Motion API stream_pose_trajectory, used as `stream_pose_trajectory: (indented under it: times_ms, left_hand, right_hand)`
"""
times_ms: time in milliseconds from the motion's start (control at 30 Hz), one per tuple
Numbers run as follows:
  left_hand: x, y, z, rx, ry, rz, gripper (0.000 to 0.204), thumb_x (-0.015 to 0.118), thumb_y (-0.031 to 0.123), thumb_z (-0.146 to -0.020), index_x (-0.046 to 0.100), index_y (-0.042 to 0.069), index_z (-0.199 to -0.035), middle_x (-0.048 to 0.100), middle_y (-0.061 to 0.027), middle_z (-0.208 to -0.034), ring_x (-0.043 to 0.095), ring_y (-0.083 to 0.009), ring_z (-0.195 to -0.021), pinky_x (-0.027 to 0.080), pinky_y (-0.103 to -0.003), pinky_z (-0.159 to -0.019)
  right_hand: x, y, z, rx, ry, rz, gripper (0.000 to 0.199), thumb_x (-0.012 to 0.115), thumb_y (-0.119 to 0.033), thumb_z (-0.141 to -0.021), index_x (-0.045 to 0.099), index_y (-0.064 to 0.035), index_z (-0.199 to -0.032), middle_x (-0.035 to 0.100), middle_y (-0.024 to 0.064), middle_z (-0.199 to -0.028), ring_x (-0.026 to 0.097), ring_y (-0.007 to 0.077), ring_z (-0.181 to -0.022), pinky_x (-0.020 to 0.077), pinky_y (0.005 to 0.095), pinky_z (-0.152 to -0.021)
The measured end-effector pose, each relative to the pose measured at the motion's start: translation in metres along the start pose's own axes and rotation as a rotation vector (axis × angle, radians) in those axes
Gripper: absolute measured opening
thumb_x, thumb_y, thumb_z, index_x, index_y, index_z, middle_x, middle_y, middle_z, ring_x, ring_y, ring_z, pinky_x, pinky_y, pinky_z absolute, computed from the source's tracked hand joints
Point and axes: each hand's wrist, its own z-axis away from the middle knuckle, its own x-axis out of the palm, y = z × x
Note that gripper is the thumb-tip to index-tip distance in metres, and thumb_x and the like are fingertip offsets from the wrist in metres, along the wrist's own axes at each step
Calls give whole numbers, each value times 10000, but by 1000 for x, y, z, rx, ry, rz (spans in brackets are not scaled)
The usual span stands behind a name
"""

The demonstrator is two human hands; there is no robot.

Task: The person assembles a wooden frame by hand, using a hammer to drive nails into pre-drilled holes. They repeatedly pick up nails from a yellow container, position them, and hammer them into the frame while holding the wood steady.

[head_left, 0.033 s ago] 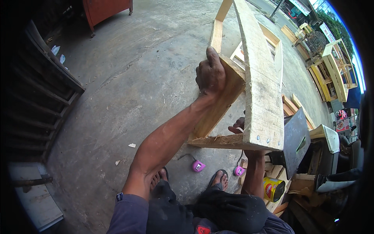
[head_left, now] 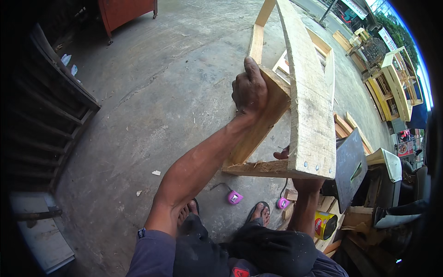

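A pale, rough-sawn wooden frame (head_left: 309, 106) stands tilted in front of me, with several nail heads near its lower right corner. My left hand (head_left: 249, 91) is closed around the edge of its short cross board (head_left: 258, 120), thumb up. Low inside the frame, my right hand (head_left: 282, 153) reaches up behind the bottom board (head_left: 265, 167). Only some fingers show there, curled, with a thin sliver of something by them that I cannot make out. The long plank hides the rest of that hand.
Two pink tape measures (head_left: 234, 197) lie by my sandalled feet. At the right are a yellow tin (head_left: 325, 225), a dark metal plate with a slot (head_left: 353, 168) and wood offcuts. Slatted wooden furniture (head_left: 394, 85) stands far right; a red cabinet (head_left: 127, 15) stands far left.
My right hand has shifted slightly behind the plank, so fewer of its fingers show, and its forearm has moved a little to the right. The left hand keeps its hold.
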Motion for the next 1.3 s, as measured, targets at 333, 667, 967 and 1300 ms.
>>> stream_pose_trajectory:
  times_ms: [333,667,967,1300]
  left_hand:
    - [-20,-11,-61,219,-161,454,796,251,559,-1074,647,-118,-937,713,-309,-957,675,-458,-934,495,-504,-875]
    - [-11,11,8,168,-349,255,832,259,569,-1053,680,-135,-913,664,-415,-1042,611,-544,-1139,432,-495,-1048]
    - [4,4,29,218,-473,234,782,268,524,-1062,672,-122,-883,670,-402,-978,660,-514,-1051,452,-495,-1010]
    - [12,-12,46,198,-511,215,796,286,546,-1092,653,-98,-804,674,-356,-837,672,-507,-904,458,-534,-911]
  right_hand:
    - [17,-45,18,-372,293,596,715,459,-515,-997,370,46,-1431,539,274,-1404,591,337,-1291,508,445,-1069]
    - [34,-56,18,-207,139,32,788,549,-463,-891,392,-8,-1515,556,259,-1347,628,392,-1156,576,561,-877]
    - [30,-52,19,-273,284,55,832,557,-476,-884,369,12,-1530,558,256,-1372,618,372,-1211,564,545,-939]
    - [34,-45,20,-141,120,286,956,605,-544,-834,382,120,-1484,547,235,-1420,574,321,-1292,446,418,-1091]
